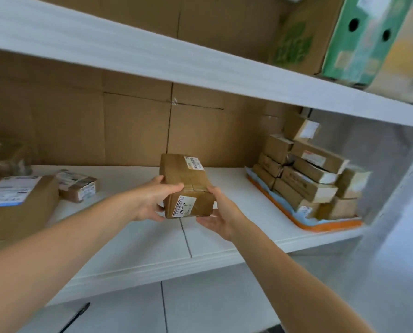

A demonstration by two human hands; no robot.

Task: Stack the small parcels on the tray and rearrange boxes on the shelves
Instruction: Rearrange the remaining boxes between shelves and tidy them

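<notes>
A brown cardboard parcel point(185, 179) with white labels is held over the middle of the white shelf point(152, 239). My left hand point(152, 200) grips its left side, thumb on top. My right hand point(221, 212) grips its right side and lower edge. At the shelf's right end lies an orange tray point(321, 227) lined in blue, stacked with several small brown parcels point(306, 174).
On the shelf's left stand a large labelled box point(15, 205) and a small labelled parcel point(76, 185). The upper shelf point(152, 51) carries a brown box point(297, 34) and a green box point(364, 37). A black pen point(76, 316) lies on the surface below.
</notes>
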